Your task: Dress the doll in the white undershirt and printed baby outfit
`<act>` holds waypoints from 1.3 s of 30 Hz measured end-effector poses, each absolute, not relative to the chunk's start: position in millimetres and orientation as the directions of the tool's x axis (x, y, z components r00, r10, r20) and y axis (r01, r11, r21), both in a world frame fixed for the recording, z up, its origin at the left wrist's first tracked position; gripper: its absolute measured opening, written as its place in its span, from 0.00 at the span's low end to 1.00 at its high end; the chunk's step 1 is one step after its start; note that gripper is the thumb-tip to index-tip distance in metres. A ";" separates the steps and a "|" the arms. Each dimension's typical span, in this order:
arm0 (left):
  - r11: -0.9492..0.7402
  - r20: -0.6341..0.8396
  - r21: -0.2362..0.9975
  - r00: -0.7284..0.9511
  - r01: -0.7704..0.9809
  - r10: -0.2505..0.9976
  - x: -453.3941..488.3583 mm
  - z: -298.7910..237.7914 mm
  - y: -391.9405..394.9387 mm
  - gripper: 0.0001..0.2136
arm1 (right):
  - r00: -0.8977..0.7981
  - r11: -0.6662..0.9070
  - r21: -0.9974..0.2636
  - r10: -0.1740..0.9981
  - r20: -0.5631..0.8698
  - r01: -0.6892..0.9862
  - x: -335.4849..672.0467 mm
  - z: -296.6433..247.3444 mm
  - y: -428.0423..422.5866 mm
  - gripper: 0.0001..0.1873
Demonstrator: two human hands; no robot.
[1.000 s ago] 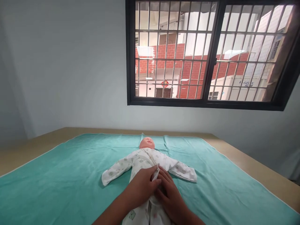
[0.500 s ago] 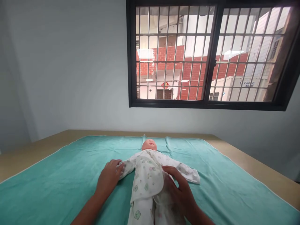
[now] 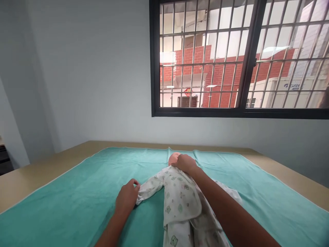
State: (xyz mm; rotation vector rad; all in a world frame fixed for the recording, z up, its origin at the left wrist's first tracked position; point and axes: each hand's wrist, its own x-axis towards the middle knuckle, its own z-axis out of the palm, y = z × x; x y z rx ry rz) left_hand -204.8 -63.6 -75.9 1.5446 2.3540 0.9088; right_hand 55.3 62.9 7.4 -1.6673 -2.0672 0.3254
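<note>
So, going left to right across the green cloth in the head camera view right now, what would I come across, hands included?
Left hand, the patterned sleeve beside it, the doll's head, right hand, the other sleeve beyond the right forearm.

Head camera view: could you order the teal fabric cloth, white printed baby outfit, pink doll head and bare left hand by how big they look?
1. Teal fabric cloth
2. White printed baby outfit
3. Bare left hand
4. Pink doll head, partly hidden by the right hand
</note>
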 end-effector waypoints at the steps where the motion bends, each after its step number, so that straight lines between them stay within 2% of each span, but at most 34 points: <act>1: 0.276 0.183 0.571 -0.448 0.773 0.875 -207.1 -75.5 -63.2 0.10 | -0.155 0.229 -0.460 0.969 0.193 0.858 52.8 4.0 66.3 0.12; 4: 0.324 0.220 0.528 -0.495 0.785 0.840 -216.5 -72.4 -64.5 0.12 | -0.123 0.206 -0.484 0.973 0.198 0.851 54.9 -5.8 69.7 0.11; 10: 0.394 0.250 0.360 -0.494 0.846 0.832 -227.4 -70.6 -67.6 0.16 | -0.033 0.176 -0.554 0.965 0.259 0.814 69.6 -17.8 58.4 0.16; 16: 0.352 0.258 0.318 -0.437 0.880 0.862 -214.4 -75.5 -66.5 0.16 | 0.018 0.214 -0.620 0.938 0.346 0.755 65.6 -12.9 41.1 0.14; 19: 0.262 0.387 0.279 -0.358 0.924 0.850 -202.4 -72.7 -67.7 0.14 | -0.010 0.319 -0.631 0.897 0.443 0.707 77.9 -10.5 15.3 0.11; 21: 0.199 0.493 0.243 -0.297 0.949 0.817 -193.3 -69.7 -68.7 0.14 | -0.069 0.430 -0.596 0.845 0.531 0.678 94.8 -14.2 -12.8 0.11; 24: 0.049 0.551 0.260 -0.190 0.964 0.813 -177.6 -65.7 -70.8 0.13 | -0.221 0.574 -0.464 0.757 0.615 0.675 123.2 -26.3 -61.3 0.10; 27: -0.233 0.567 0.350 -0.006 0.907 0.824 -157.5 -61.2 -77.7 0.11 | -0.366 0.701 -0.301 0.631 0.684 0.646 141.1 -38.2 -98.9 0.08; 31: -0.527 0.600 0.460 0.187 0.714 0.778 -123.1 -48.5 -100.7 0.09 | -0.535 0.780 -0.223 0.577 0.617 0.585 143.2 -44.6 -119.7 0.17; 35: -0.705 0.593 0.412 0.418 0.578 0.689 -89.2 -31.0 -128.5 0.09 | -0.598 0.787 -0.208 0.586 0.547 0.581 140.4 -44.3 -123.6 0.25; 37: -0.739 0.560 0.373 0.499 0.560 0.661 -78.0 -25.8 -136.7 0.09 | -0.581 0.779 -0.213 0.592 0.558 0.590 140.3 -45.2 -124.4 0.23; 39: -0.724 0.546 0.346 0.499 0.597 0.673 -72.2 -24.9 -139.4 0.07 | -0.550 0.776 -0.221 0.588 0.593 0.591 140.0 -47.4 -124.6 0.14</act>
